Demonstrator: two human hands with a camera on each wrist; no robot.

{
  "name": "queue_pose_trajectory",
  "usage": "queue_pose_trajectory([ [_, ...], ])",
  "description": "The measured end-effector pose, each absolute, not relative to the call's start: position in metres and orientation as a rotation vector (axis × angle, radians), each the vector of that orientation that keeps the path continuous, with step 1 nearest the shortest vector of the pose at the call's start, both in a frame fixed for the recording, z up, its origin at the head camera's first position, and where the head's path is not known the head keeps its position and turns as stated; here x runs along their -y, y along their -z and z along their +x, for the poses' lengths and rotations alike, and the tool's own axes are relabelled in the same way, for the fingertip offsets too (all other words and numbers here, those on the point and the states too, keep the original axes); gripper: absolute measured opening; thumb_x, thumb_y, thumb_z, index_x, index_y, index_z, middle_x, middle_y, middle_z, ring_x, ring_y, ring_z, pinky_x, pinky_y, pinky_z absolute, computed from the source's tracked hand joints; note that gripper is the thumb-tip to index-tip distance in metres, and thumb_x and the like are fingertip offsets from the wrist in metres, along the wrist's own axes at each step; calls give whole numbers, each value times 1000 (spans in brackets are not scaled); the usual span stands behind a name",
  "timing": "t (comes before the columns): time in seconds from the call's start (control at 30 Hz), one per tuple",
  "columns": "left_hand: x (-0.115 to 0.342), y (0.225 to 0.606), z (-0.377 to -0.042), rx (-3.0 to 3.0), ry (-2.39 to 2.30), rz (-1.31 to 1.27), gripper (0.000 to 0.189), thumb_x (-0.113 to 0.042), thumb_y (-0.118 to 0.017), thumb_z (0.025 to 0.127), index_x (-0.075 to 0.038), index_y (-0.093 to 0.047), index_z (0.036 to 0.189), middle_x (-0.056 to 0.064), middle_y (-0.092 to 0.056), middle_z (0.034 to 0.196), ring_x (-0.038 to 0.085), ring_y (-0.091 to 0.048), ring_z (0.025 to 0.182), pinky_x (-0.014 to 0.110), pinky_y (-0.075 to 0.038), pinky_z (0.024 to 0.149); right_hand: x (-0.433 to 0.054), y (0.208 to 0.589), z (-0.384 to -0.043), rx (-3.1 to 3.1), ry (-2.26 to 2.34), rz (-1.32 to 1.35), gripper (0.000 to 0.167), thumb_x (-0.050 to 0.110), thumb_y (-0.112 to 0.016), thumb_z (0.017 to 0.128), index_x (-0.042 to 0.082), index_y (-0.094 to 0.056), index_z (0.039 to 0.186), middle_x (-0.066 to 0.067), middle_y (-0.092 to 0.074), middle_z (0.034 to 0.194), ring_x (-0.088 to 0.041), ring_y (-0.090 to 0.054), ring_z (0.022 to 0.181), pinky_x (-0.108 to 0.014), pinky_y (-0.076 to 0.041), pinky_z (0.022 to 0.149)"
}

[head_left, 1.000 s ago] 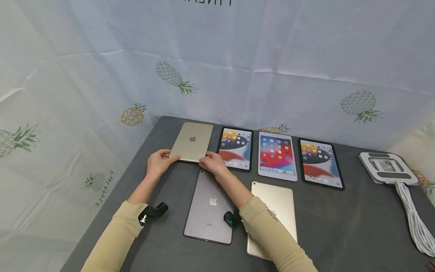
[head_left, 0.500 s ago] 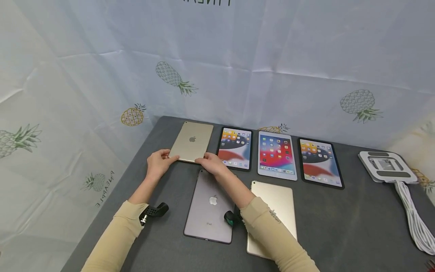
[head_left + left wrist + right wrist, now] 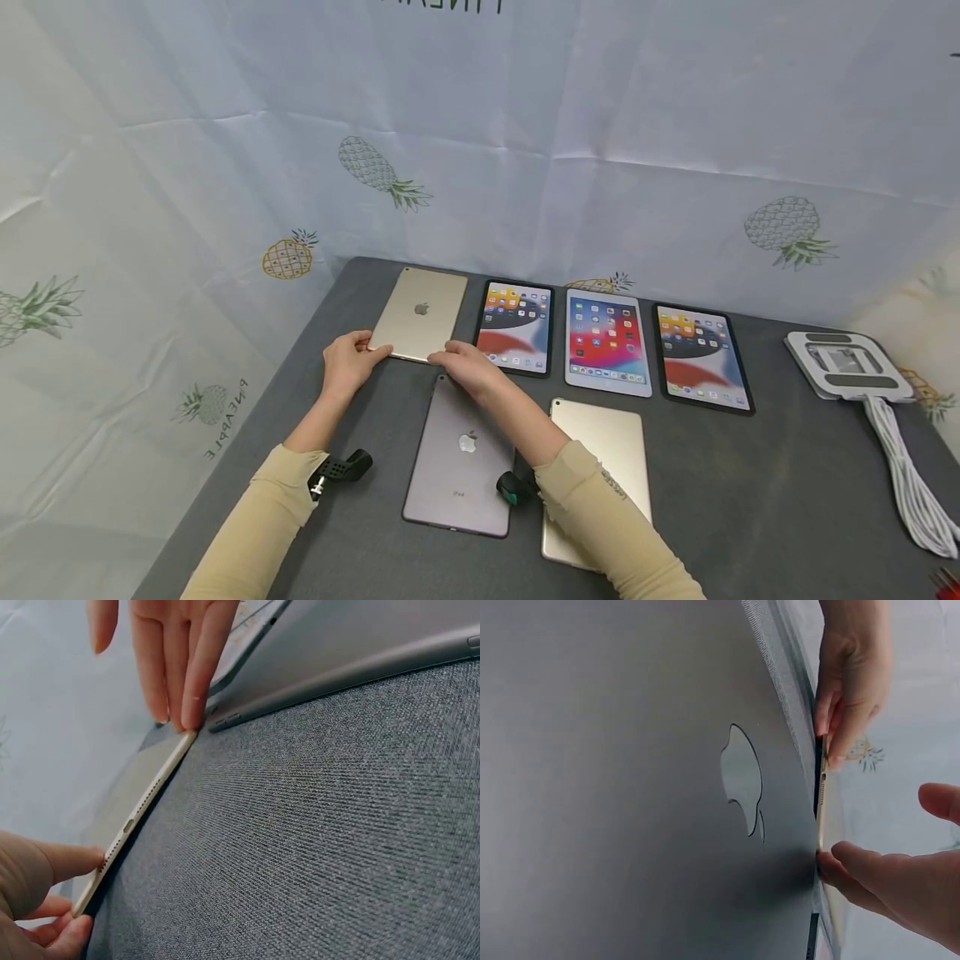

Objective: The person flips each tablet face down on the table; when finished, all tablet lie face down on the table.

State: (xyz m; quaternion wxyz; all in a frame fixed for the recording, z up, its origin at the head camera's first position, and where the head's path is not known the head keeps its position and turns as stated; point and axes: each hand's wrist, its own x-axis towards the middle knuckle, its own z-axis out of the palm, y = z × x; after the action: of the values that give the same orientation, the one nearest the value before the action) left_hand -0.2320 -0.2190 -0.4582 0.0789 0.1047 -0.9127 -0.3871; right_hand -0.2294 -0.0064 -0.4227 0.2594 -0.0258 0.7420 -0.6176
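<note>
A gold tablet (image 3: 420,321) lies face down at the table's far left corner, its port edge toward me. My left hand (image 3: 349,365) pinches its near left corner, thumb on the back and fingers beneath, as the left wrist view shows. At the near right corner, straight fingers of my right hand (image 3: 176,660) touch the edge, with that thumb held apart. Under my right forearm lies a grey tablet (image 3: 450,467), face down; its back fills much of the right wrist view. A second gold tablet (image 3: 626,442) is partly hidden by the right sleeve.
Along the back, to the right of the gold tablet, lie a black-framed tablet (image 3: 516,325), a white-framed tablet (image 3: 607,342) and another black-framed tablet (image 3: 703,358), screens lit. A white flat device (image 3: 851,367) with bundled white cables (image 3: 903,475) sits far right. A pineapple-print cloth (image 3: 480,183) hangs behind.
My right hand has slid slightly left along the gold tablet's near edge, and its fingers have straightened. The left hand keeps its hold on the corner. The head view has shifted a little.
</note>
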Motion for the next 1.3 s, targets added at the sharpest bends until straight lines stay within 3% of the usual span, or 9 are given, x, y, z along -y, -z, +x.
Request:
queue_pose_trajectory([
  [0.37, 214, 455, -229, 2734, 1110, 237, 52, -18, -75, 86, 14, -59, 123, 29, -65, 107, 38, -62, 98, 51, -44, 92, 5, 424, -227, -1965, 1710, -91, 67, 21, -57, 95, -5, -29, 150, -20, -30, 155, -30, -27, 143, -42, -23, 116],
  [0.67, 212, 457, -226, 2732, 1001, 117, 28, -16, -75, 86, 9, -62, 87, 18, -54, 76, 34, -51, 77, 47, -39, 73, 6, 428, -227, -1971, 1721, -107, 67, 18, -57, 95, -8, -28, 149, -22, -29, 155, -31, -26, 143, -42, -21, 116],
  [0.8, 211, 458, -226, 2706, 964, 56, 27, -13, -76, 84, 7, -58, 78, 21, -55, 75, 38, -53, 79, 52, -39, 78, 6, 427, -227, -1965, 1720, -118, 67, 18, -56, 96, -7, -26, 150, -22, -27, 156, -31, -23, 144, -42, -20, 116],
  [1.0, 209, 459, -226, 2731, 966, 54, 30, -14, -75, 85, 12, -62, 93, 30, -59, 93, 44, -52, 99, 56, -40, 86, 1, 427, -228, -1961, 1720, -109, 67, 18, -58, 94, -6, -29, 149, -20, -30, 155, -30, -28, 142, -41, -23, 115],
  [1.1, 206, 458, -226, 2777, 982, 64, 41, -17, -71, 88, 15, -60, 111, 35, -54, 112, 47, -44, 114, 57, -35, 94, -4, 426, -229, -1937, 1777, -85, 63, 14, -58, 94, -7, -33, 147, -21, -35, 151, -30, -37, 137, -40, -30, 113],
  [1.23, 196, 455, -225, 2766, 1059, 51, 54, -17, -66, 90, 11, -50, 133, 33, -42, 134, 46, -33, 125, 56, -31, 101, -17, 421, -233, -1918, 1914, -55, 53, 6, -54, 94, -7, -40, 143, -24, -42, 146, -32, -47, 129, -39, -39, 107],
  [1.3, 189, 452, -225, 2726, 1122, 9, 51, -16, -64, 91, 7, -52, 135, 28, -44, 135, 43, -36, 126, 54, -33, 102, -26, 418, -235, -1930, 1975, -52, 50, 4, -53, 95, -7, -42, 142, -25, -43, 145, -34, -48, 128, -41, -41, 105],
])
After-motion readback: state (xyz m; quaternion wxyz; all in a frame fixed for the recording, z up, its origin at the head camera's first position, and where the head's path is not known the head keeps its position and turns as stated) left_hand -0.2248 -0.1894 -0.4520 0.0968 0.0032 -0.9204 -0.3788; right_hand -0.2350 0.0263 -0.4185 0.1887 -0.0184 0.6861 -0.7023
